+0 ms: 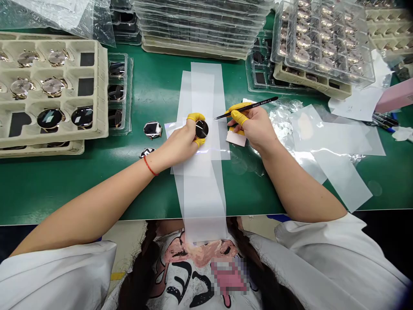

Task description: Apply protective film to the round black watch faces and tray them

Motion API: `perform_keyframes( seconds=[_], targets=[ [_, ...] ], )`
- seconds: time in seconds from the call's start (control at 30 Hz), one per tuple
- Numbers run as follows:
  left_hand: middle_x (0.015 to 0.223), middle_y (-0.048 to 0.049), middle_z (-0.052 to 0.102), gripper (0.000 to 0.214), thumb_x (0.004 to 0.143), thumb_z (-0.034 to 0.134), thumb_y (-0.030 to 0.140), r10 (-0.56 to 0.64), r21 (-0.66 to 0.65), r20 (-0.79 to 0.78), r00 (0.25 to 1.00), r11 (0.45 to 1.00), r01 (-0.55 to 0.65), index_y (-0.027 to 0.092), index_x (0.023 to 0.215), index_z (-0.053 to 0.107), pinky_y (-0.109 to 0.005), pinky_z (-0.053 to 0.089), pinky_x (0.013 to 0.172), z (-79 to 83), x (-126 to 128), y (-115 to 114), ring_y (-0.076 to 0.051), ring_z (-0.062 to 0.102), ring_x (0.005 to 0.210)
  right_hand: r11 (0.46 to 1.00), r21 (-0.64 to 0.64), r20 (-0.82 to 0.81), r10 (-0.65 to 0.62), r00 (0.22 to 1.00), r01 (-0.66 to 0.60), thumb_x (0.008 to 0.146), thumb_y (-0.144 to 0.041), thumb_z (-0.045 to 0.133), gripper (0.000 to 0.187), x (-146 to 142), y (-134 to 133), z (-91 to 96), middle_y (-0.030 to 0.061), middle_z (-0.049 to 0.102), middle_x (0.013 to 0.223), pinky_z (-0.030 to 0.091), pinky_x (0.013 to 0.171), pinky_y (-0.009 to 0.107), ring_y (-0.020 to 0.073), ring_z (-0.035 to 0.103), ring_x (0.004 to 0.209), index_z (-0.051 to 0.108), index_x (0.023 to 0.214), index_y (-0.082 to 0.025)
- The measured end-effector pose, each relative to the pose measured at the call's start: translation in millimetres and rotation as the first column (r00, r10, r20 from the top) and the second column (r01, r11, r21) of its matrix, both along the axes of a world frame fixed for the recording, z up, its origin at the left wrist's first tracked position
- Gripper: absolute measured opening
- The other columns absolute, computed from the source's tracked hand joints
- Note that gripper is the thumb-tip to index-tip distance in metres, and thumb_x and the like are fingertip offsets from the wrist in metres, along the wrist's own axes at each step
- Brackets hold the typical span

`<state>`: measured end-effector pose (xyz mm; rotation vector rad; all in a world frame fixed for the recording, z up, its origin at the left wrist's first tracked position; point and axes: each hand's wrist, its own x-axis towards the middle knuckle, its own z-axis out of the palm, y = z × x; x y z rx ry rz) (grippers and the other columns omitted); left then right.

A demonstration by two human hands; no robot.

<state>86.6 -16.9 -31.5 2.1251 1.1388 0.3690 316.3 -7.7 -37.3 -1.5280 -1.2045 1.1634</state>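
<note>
Pinching a round, glossy-black watch (201, 129) in left hand (184, 140), slim black tweezers (260, 104) in right hand (255, 124). Surrounded by beige moulded tray (71, 101) left of both hands, translucent white sheets (204, 189) between, stacked clear plastic trays (201, 26) beyond.

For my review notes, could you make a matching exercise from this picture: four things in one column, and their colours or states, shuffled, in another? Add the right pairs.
Column one
1. left hand
2. tweezers
3. cord bracelet
4. finger covers

Column two
A. gripped by the right hand
B. yellow
C. holding a round dark piece
D. red

Right pairs: 1-C, 2-A, 3-D, 4-B
</note>
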Motion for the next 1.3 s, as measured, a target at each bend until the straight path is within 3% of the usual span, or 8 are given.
perform_keyframes(
  seconds=[0.27, 0.37, 0.53, 0.73, 0.87, 0.97, 1.1, 1.3],
  targets=[
    [0.095, -0.0054, 0.055, 0.046, 0.09, 0.054, 0.019, 0.056, -0.23, 0.002, 0.998, 0.972, -0.054, 0.018, 0.129, 0.031, -0.033, 0.056, 0.061, 7.3, -0.2, 6.2, -0.016, 0.058, 0.069, 1.0, -0.022, 0.003, 0.016, 1.0, -0.016, 0.089, -0.023, 0.067, 0.008, -1.1, 0.7, 3.0, 0.0002, 0.062, 0.081, 0.044, 0.045, 0.014, 0.0068, 0.059, 0.064, 0.061, 0.086, -0.02],
    [0.102, -0.0071, 0.056, 0.046, 0.089, 0.056, 0.016, 0.094, -0.318, 0.033, 0.995, 0.945, -0.078, 0.021, 0.128, 0.031, -0.029, 0.055, 0.057, 10.6, 1.5, 6.3, -0.015, 0.06, 0.071, 0.999, -0.011, 0.022, 0.032, 0.999, -0.032, 0.089, -0.026, 0.068, 0.011, -1.4, 2.5, 2.6, 0.0003, 0.062, 0.079, 0.043, 0.044, 0.015, 0.007, 0.058, 0.061, 0.06, 0.084, -0.02],
    [0.14, -0.0127, 0.046, 0.039, 0.091, 0.058, 0.017, 0.199, -0.449, 0.162, 0.967, 0.887, -0.107, 0.024, 0.119, 0.032, -0.021, 0.052, 0.048, 15.4, 2.2, 7.4, -0.013, 0.065, 0.077, 0.995, 0.063, 0.089, 0.073, 0.993, -0.079, 0.089, -0.024, 0.067, 0.007, 1.0, 0.7, 5.1, -0.0002, 0.062, 0.075, 0.046, 0.047, 0.02, 0.0088, 0.058, 0.06, 0.064, 0.084, -0.02],
    [0.131, -0.0142, 0.055, 0.041, 0.088, 0.064, 0.022, 0.257, -0.513, 0.2, 0.945, 0.85, -0.123, 0.023, 0.115, 0.033, -0.022, 0.053, 0.047, 8.2, 0.1, 11.4, -0.017, 0.069, 0.083, 0.931, 0.215, 0.3, 0.225, 0.927, -0.295, 0.083, -0.03, 0.073, 0.009, 8.3, -26.0, 29.9, 0.0025, 0.071, 0.089, 0.058, 0.075, 0.035, 0.0163, 0.065, 0.078, 0.074, 0.088, -0.022],
    [0.135, -0.0167, 0.052, 0.042, 0.088, 0.06, 0.017, 0.279, -0.495, 0.293, 0.914, 0.862, -0.104, 0.024, 0.119, 0.032, -0.025, 0.054, 0.047, -1.8, -0.2, 11.2, -0.018, 0.07, 0.082, 0.91, 0.314, 0.355, 0.15, 0.923, -0.269, 0.084, -0.037, 0.075, 0.009, 15.9, -49.7, 60.4, 0.0016, 0.074, 0.092, 0.058, 0.087, 0.041, 0.021, 0.068, 0.088, 0.076, 0.087, -0.029],
    [0.126, -0.0126, 0.057, 0.047, 0.084, 0.059, 0.013, 0.223, -0.365, 0.404, 0.887, 0.929, -0.067, 0.024, 0.122, 0.035, -0.027, 0.055, 0.052, -0.5, -1.4, 1.9, -0.016, 0.067, 0.082, 0.909, 0.393, 0.231, 0.048, 0.972, -0.138, 0.086, -0.042, 0.073, 0.01, 15.8, -62.0, 75.3, 0.0011, 0.073, 0.093, 0.057, 0.094, 0.043, 0.0231, 0.069, 0.095, 0.075, 0.086, -0.032],
    [0.117, -0.007, 0.061, 0.05, 0.08, 0.066, 0.017, 0.112, -0.23, 0.509, 0.853, 0.973, 0.009, 0.023, 0.124, 0.043, -0.029, 0.059, 0.067, 12.3, -3.4, -18.6, -0.014, 0.064, 0.085, 0.941, 0.335, -0.018, 0.059, 0.998, -0.05, 0.08, -0.054, 0.076, 0.025, 2.2, -72.0, 75.9, -0.0001, 0.072, 0.09, 0.06, 0.091, 0.041, 0.0212, 0.07, 0.09, 0.074, 0.086, -0.03],
    [0.119, -0.0049, 0.063, 0.047, 0.081, 0.068, 0.015, 0.054, -0.198, 0.547, 0.835, 0.978, 0.067, 0.024, 0.123, 0.048, -0.027, 0.058, 0.075, 21.1, -2.1, -34.8, -0.014, 0.066, 0.089, 0.976, 0.188, -0.053, 0.118, 0.992, -0.106, 0.079, -0.062, 0.072, 0.033, -13.0, -78.6, 69.4, 0.0003, 0.071, 0.091, 0.058, 0.094, 0.039, 0.0198, 0.07, 0.095, 0.072, 0.086, -0.03]
  ],
)
